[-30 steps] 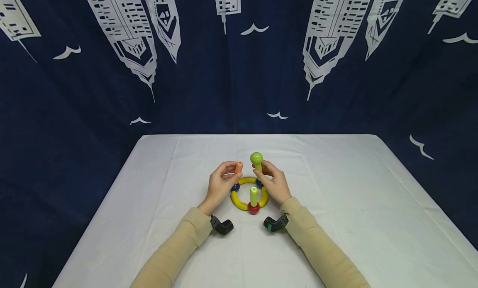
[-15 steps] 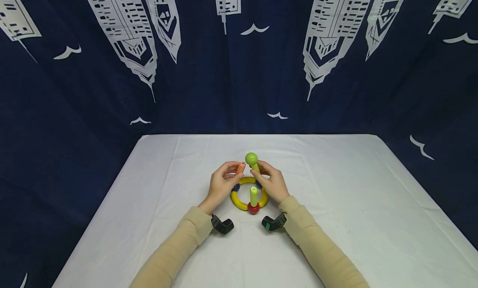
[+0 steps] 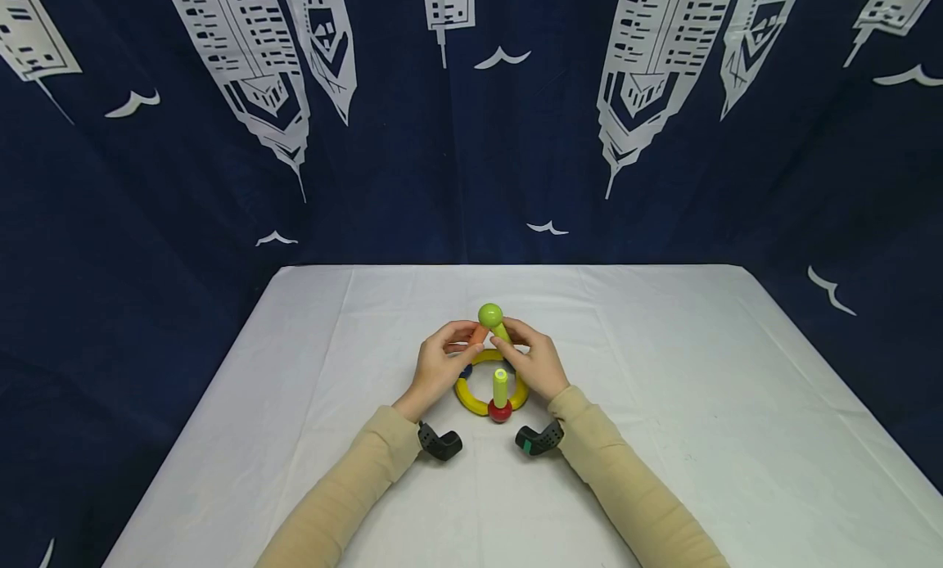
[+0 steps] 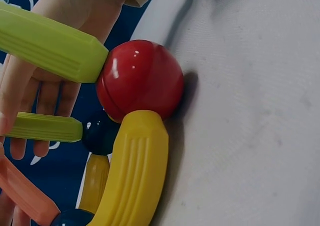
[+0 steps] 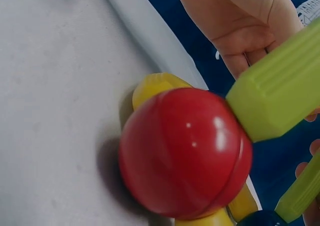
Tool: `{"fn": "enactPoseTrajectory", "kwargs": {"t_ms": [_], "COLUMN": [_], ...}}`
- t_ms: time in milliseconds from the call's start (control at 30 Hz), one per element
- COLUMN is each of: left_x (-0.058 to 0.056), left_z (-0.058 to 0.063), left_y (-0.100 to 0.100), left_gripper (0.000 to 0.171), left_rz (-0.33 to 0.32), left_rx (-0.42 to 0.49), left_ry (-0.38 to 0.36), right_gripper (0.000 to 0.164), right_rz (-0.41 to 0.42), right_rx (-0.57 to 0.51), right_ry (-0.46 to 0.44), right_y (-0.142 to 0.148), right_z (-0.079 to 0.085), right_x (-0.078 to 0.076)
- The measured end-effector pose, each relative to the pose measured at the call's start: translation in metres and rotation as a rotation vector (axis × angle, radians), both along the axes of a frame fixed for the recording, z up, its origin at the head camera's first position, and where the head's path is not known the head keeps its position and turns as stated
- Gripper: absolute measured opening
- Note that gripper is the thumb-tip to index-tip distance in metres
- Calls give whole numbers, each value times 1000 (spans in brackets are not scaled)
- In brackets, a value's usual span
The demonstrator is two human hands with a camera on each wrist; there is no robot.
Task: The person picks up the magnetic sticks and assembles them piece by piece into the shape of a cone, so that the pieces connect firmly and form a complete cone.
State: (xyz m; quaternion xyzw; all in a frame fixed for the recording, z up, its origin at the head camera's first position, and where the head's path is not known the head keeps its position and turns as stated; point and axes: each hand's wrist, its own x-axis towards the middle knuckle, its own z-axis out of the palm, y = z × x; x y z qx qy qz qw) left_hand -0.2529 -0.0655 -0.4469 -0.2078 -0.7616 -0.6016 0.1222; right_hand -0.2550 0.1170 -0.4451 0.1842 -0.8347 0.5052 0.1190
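My left hand (image 3: pixel 435 365) pinches an orange magnetic rod (image 3: pixel 478 335) that rises from a blue ball (image 4: pixel 72 218). Opposite it, my right hand (image 3: pixel 540 363) pinches a light-green rod (image 3: pixel 502 333) standing on another blue ball (image 4: pixel 100 132). Both rods lean inward under a green ball (image 3: pixel 489 315), which seems to meet their upper ends; exact contact is too small to tell. Curved yellow rods (image 3: pixel 469 399) and balls form a ring on the table. At its near side, a second light-green rod (image 3: pixel 500 386) stands upright on a red ball (image 3: pixel 499 411).
A white cloth covers the table (image 3: pixel 663 371), with a dark blue curtain (image 3: pixel 457 167) with printed white towers behind it. Black wrist cameras (image 3: pixel 440 444) hang inward from both sleeves, just in front of the ring.
My right hand has tilted its green rod leftward, bringing the green ball over the top of the orange rod. The orange rod has leaned right with my left hand. The ring stays put.
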Motion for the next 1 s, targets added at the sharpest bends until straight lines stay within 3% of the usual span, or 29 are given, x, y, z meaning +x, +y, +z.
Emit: {"fn": "enactPoseTrajectory", "kwargs": {"t_ms": [167,400,500,733,1000], "left_x": [3,18,17,10,10], "left_z": [10,55,65,71,75], "left_y": [-2,-5,-6,-4,-1], "left_gripper": [32,35,36,33,33], "left_rz": [-26,-73,-74,-125,-172], "left_rx": [8,27,26,52,9], "left_ry": [-23,-40,-49,-41,-52], "right_gripper": [44,38,34,25,28], "right_rz": [-4,-47,-60,-33,42], "right_rx": [-24,-152,-186,-230,-282], "right_ry": [9,30,33,117,250], "right_y": [3,10,12,-1,-7], "right_z": [-1,-3,-2,16,2], "right_x": [4,18,29,73,80]}}
